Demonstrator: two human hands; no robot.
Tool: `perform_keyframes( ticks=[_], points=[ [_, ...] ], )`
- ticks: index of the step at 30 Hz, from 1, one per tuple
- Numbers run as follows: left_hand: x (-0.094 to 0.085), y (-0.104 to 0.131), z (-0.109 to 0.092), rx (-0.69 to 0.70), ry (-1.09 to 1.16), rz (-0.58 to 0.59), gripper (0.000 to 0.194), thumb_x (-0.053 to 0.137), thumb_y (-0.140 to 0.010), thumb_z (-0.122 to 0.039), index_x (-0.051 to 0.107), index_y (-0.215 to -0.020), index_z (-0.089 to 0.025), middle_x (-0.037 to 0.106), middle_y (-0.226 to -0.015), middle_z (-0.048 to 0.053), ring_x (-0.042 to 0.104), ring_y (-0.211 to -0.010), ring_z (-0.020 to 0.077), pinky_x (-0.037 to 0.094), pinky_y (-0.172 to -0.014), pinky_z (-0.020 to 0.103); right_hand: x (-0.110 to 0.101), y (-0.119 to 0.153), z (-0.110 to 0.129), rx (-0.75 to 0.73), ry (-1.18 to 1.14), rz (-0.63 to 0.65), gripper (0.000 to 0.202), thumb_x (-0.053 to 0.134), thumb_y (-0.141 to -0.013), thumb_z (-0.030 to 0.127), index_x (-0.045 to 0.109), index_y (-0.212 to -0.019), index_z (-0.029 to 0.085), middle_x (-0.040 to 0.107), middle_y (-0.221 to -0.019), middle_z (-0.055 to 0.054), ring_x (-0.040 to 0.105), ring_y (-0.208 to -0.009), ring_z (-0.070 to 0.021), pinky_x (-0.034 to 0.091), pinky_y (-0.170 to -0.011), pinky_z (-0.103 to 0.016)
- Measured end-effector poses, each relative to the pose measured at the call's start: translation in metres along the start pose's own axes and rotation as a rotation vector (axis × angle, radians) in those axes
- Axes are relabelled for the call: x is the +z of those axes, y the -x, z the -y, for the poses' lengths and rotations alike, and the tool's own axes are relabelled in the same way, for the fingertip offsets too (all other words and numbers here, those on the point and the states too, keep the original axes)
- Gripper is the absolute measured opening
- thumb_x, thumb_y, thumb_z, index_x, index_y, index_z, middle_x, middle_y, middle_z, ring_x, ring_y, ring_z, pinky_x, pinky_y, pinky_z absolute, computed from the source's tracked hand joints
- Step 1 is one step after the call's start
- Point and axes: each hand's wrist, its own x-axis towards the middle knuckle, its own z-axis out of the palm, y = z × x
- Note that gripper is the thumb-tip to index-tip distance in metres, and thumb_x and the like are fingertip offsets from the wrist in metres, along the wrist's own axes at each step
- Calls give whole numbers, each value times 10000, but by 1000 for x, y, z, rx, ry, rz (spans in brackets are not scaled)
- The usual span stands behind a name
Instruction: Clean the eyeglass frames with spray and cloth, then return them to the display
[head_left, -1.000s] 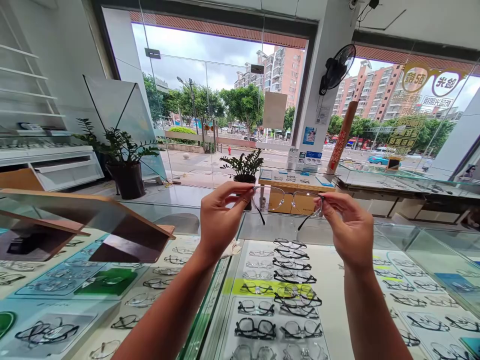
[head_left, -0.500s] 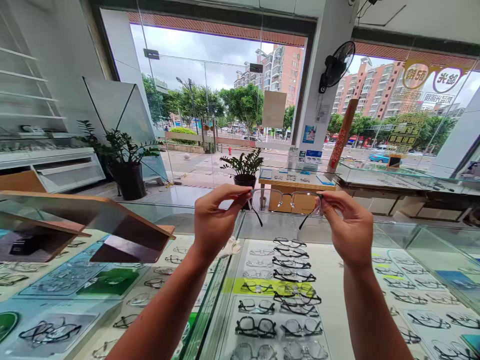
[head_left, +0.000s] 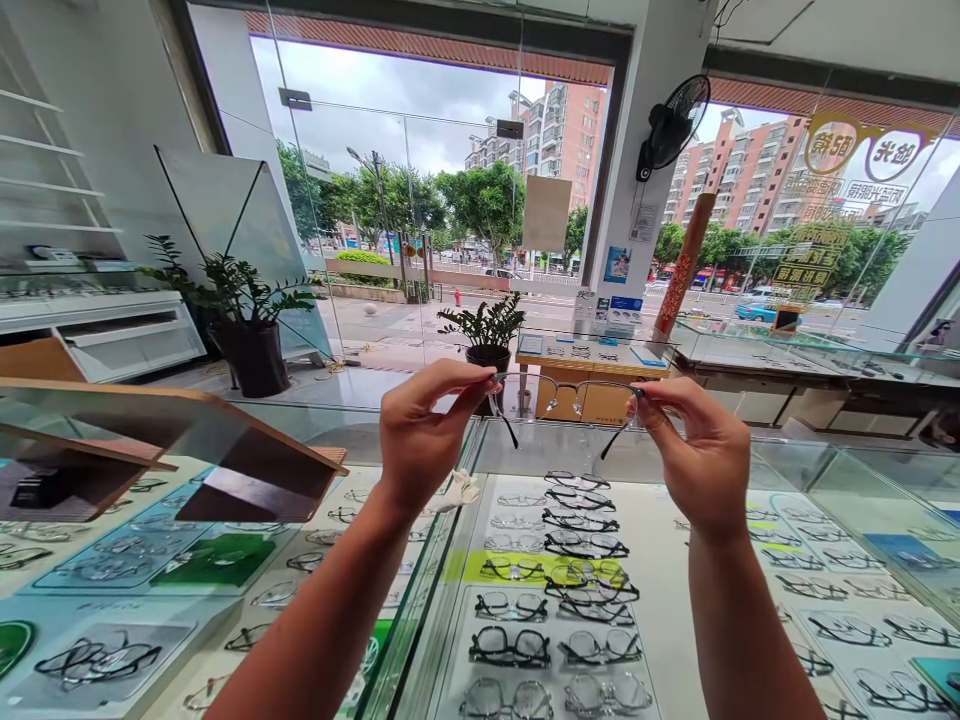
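A pair of thin-rimmed eyeglasses (head_left: 568,386) is held up in front of me, above the glass display case, its dark-tipped temples hanging down toward me. My left hand (head_left: 429,435) pinches the left end of the frame between thumb and fingers. At the right end, my right hand (head_left: 697,450) pinches the frame near the hinge. Below, rows of eyeglasses (head_left: 510,647) lie in the case, some across a yellow-green strip (head_left: 465,567). A crumpled white cloth (head_left: 459,490) rests on the glass beyond my left forearm.
Wooden-edged angled panels (head_left: 262,450) stand on the counter at left. Another glass case (head_left: 885,480) extends right. Potted plants (head_left: 255,350), a small display table (head_left: 600,363) and a wall fan (head_left: 673,125) are farther back, before large windows.
My left hand has shifted slightly left and up, and the held eyeglasses are tilted a little differently. The view has moved slightly. Both hands still pinch the frame.
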Motion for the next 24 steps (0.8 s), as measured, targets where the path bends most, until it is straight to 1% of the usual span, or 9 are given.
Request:
perform_keyframes(
  ticks=[3, 7, 11, 19, 24],
  points=[
    [0, 0, 3, -27, 1, -8, 109, 801, -915, -280, 811, -993, -204, 796, -909, 39, 754, -812, 154, 634, -787, 306, 0, 1, 2, 7, -16, 7, 147, 775, -941, 213, 824, -1059, 288, 761, -935, -26, 704, -857, -201, 564, -807, -394],
    [1, 0, 3, -5, 14, 2, 96, 784, -927, -241, 808, -1017, -214, 792, -915, 34, 753, -821, 150, 625, -786, 304, 1, 1, -1, 21, -27, -1, 139, 779, -938, 226, 825, -1057, 284, 758, -932, -24, 702, -856, -200, 562, -798, -391],
    [0, 0, -1, 57, -7, 14, 125, 768, -932, -172, 806, -1036, -229, 793, -928, 28, 742, -824, 139, 601, -763, 290, 1, 0, -7, 58, -29, -14, 115, 786, -935, 269, 824, -1043, 276, 765, -941, -27, 707, -849, -200, 576, -787, -388],
    [0, 1, -16, 238, -85, 6, 278, 763, -908, -68, 813, -1094, -270, 790, -935, 19, 716, -813, 132, 564, -710, 287, -1, -2, -11, 132, -37, -18, 133, 808, -918, 311, 827, -1044, 273, 786, -948, -30, 737, -862, -201, 601, -790, -380],
    [2, 1, -19, 278, -96, -2, 320, 755, -903, -39, 810, -1109, -277, 788, -947, 17, 724, -826, 130, 571, -705, 280, -1, -3, -12, 150, -53, -16, 134, 819, -907, 325, 826, -1028, 268, 794, -950, -30, 749, -865, -198, 618, -799, -375]
  ],
)
